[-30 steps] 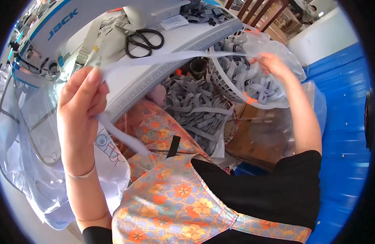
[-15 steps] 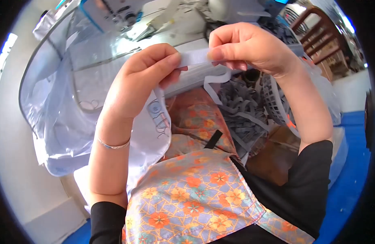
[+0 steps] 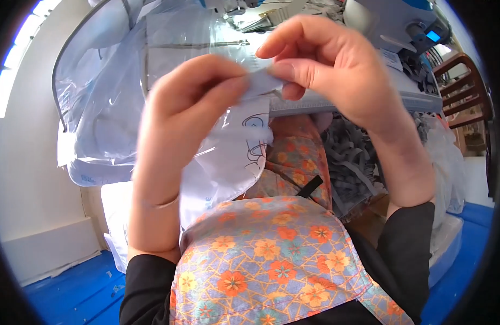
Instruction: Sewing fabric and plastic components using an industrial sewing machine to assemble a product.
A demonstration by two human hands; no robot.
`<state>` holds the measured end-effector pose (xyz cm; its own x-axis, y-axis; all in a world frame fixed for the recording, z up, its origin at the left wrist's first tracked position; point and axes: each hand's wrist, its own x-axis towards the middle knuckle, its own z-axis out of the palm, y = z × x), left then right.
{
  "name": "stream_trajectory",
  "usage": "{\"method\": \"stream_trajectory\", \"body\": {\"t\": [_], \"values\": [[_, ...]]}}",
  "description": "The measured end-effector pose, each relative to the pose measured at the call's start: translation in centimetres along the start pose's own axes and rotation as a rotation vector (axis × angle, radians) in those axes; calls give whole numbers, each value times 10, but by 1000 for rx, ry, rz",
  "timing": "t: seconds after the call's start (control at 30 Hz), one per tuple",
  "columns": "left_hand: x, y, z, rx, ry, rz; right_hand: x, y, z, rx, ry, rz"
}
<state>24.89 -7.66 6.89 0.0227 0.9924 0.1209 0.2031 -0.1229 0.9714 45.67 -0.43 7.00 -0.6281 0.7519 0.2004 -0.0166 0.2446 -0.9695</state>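
A short greyish ribbed strip of tape (image 3: 264,82) is stretched between my two hands above the table's near edge; motion blurs it. My left hand (image 3: 187,108) is closed, pinching the strip's left end between thumb and fingers. At the other end, my right hand (image 3: 336,73) pinches the strip between the thumb and a lower finger, with the index finger lifted away. Beneath my left hand, white sheet material (image 3: 236,149) with printed line drawings hangs down beside the flowered apron (image 3: 277,254) on my lap.
A sewing machine (image 3: 363,24) stands at the back right of the table (image 3: 363,104). Clear plastic (image 3: 111,114) covers the left side. A heap of grey strips (image 3: 350,157) lies below the table edge, right of my lap. A wooden chair (image 3: 469,89) is at the far right.
The view has shifted, showing more of the sewing machine on the right. The strip looks shorter and tilted between my hands, and my right index finger has lifted. The strip's loose curling tail no longer shows.
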Motion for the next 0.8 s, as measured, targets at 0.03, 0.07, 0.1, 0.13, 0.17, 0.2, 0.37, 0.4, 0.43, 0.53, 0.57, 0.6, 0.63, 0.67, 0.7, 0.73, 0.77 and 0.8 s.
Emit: {"method": "stream_trajectory", "body": {"t": [0.03,0.07,0.1,0.13,0.17,0.2,0.37,0.4,0.43,0.53,0.57,0.6,0.63,0.67,0.7,0.73,0.77,0.8], "values": [[-11,-3,-14,195,142,118,-1,16,0,5,12,-6],[-24,1,-33,303,255,147,-3,36,-3,-231,36,-5],[-37,-3,-50,326,397,163,-7,59,-1,-490,8,-232],[-51,6,-58,363,457,134,-10,81,2,-747,-19,-461],[-73,4,-76,319,511,125,-11,94,14,-731,-27,-478],[-85,6,-71,345,606,105,-12,103,29,-759,-35,-546],[-124,-2,-22,239,65,-237,16,112,63,-827,74,-920],[-108,-1,-14,308,-352,-137,27,110,64,-761,20,-915],[-97,-3,0,181,-496,-376,38,108,64,-696,-32,-910],[-49,-46,25,471,-322,176,68,48,53,-541,234,-842],[-22,-54,29,689,-133,279,75,36,41,-546,236,-843],[7,-63,20,942,54,387,79,24,27,-246,267,-705],[37,-73,7,1182,250,487,83,23,16,49,289,-553],[55,-72,-7,1040,304,466,75,29,10,40,294,-556],[62,-70,-17,807,348,277,58,43,9,78,236,-492],[64,-83,-37,758,280,179,40,53,17,121,172,-435],[77,-135,-76,789,274,117,26,63,34,118,93,-440],[85,-141,-77,1179,203,141,14,78,42,107,39,-428]]}}
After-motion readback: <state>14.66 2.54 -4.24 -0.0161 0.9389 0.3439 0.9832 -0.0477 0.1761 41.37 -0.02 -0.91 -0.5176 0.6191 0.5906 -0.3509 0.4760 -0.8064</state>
